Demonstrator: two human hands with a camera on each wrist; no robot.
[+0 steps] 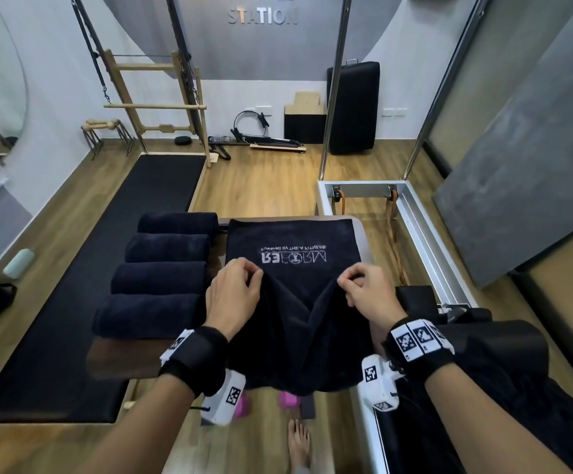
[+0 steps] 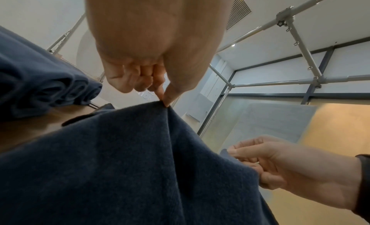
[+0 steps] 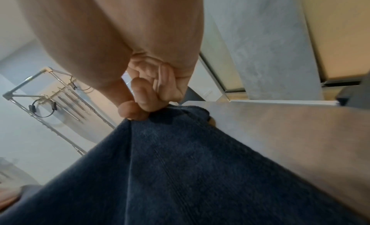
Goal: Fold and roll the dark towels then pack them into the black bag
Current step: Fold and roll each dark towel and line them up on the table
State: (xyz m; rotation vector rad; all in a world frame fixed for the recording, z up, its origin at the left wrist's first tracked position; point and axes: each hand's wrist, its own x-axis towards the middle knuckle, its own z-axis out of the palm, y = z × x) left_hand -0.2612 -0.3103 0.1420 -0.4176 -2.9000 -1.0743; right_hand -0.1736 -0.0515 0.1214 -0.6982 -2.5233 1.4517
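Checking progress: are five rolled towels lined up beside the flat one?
No, four rolled towels lie left of the flat towel that both hands pinch.

Navy towel with white lettering; 4 navy rolled towels; black mat.

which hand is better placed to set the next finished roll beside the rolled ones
Left. The left hand pinches the towel right beside the four rolled towels; the right hand has its grip on the far side.

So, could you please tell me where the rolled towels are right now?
In the head view, four rolled towels lie in a row on the wooden bench, left of the logo towel and beside the left hand.
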